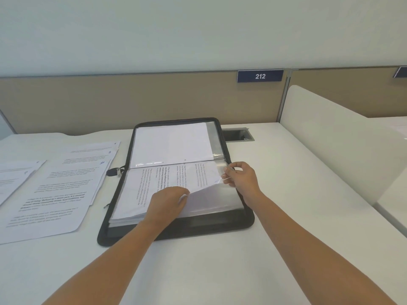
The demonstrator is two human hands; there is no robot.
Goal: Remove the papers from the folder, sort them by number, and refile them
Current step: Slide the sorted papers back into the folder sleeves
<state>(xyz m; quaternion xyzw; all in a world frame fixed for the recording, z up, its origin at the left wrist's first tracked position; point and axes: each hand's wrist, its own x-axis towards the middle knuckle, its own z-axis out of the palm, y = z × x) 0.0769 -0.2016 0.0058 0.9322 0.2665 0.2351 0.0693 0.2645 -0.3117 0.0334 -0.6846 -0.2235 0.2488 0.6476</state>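
Black folder (176, 230) lies open on the white desk (220, 271). Left hand (169, 200), over the folder's near half, has its fingers curled round the edge of a printed sheet (141, 190). Right hand (242, 177), at the folder's right edge, pinches the clear plastic sleeve (220, 167) between thumb and fingertips. Loose numbered papers (61, 190) lie spread left of the folder

Only two slender forearms are seen, the left forearm (114, 256) and the right forearm (308, 243), both left bare along their whole visible length and each ended by a bare hand, the left hand (169, 201) and the right hand (241, 178).
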